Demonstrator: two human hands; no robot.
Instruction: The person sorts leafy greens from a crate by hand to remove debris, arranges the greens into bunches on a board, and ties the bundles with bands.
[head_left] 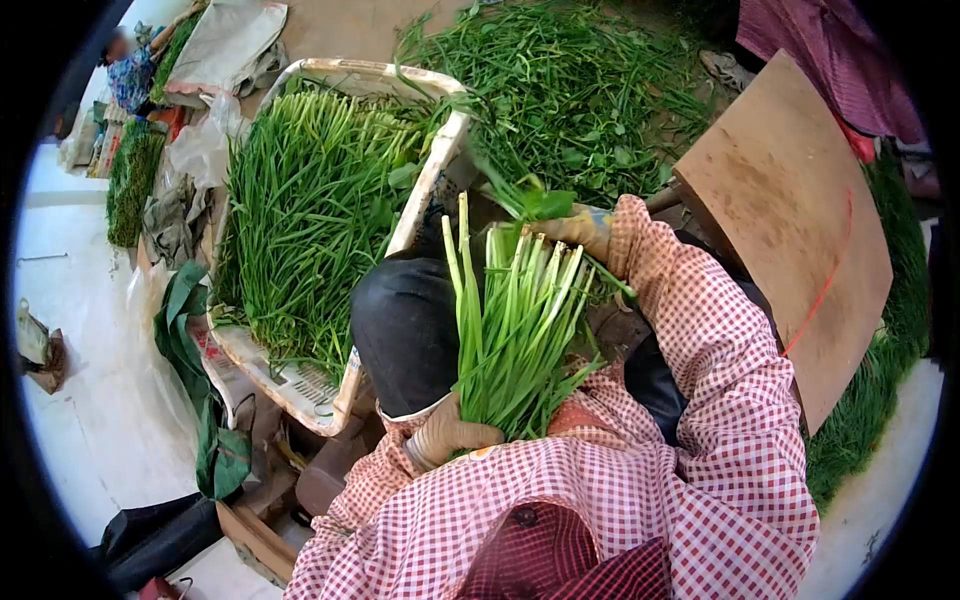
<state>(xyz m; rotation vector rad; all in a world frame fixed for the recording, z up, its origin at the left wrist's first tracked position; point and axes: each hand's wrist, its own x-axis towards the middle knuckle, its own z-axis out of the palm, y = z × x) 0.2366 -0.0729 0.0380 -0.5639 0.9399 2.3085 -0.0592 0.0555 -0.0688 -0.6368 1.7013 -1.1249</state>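
A bunch of long-stemmed leafy greens [525, 330] stands upright in front of my chest, its pale cut stem ends pointing away from me. My left hand [450, 435], in a striped work glove, is closed around the leafy lower end. Beyond the stem ends, my gloved right hand [585, 230] is closed, with a few loose green leaves [540, 203] at its fingers. Some of those leaves are blurred, and the right fingertips are partly hidden. My dark-trousered knee [405, 335] is bent just left of the bunch.
A white plastic crate [425, 190] packed with similar greens stands to the left. Loose greens [570, 90] are heaped on the floor ahead. A brown board [790, 220] leans at the right, with more greens behind it. Another person [132, 80] is at the far upper left.
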